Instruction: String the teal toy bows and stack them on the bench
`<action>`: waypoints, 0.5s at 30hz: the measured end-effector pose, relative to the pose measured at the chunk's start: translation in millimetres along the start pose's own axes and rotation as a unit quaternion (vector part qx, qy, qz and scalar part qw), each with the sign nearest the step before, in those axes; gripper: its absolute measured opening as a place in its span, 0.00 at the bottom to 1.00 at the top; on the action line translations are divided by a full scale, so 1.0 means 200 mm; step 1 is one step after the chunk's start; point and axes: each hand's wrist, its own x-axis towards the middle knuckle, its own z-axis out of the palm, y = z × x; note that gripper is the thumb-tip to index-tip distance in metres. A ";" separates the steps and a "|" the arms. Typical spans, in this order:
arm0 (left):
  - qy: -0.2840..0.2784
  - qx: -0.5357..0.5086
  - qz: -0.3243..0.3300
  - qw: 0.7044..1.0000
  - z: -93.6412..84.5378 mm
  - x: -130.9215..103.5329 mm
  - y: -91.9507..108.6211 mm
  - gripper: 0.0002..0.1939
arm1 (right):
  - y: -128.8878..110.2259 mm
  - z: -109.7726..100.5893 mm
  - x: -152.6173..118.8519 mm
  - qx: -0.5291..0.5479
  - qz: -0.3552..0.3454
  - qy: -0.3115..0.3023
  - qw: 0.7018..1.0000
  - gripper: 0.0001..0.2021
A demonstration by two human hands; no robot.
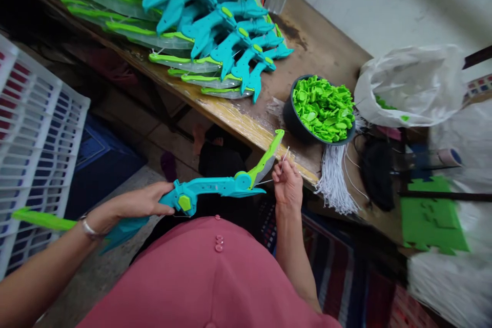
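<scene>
A teal and green plastic toy bow [211,185] lies across in front of my body, with a green limb at each end. My left hand [148,200] is wrapped round its teal part, just left of a green hexagonal piece. My right hand [287,179] pinches a thin white string [285,155] beside the tip of the bow's right limb. The string runs from the hand back to the base of that limb.
Many similar bows [226,36] are stacked on the wooden table [326,36]. A dark bowl [298,124] holds green pieces. White strings [334,179] hang over the edge near a white bag [415,87]. White plastic crates [49,97] stand at the left.
</scene>
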 end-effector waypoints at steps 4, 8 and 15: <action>-0.001 0.033 -0.012 0.999 0.03 -0.08 0.03 0.17 | -0.05 0.00 -0.05 -0.081 -0.034 -0.014 0.996 0.15; 0.001 0.070 -0.036 0.997 0.07 -0.14 0.01 0.21 | -0.08 0.00 -0.11 -0.166 -0.056 -0.036 0.984 0.09; 0.078 0.100 -0.044 0.991 0.18 -0.20 -0.12 0.25 | -0.11 0.06 -0.13 -0.317 -0.172 -0.083 0.929 0.05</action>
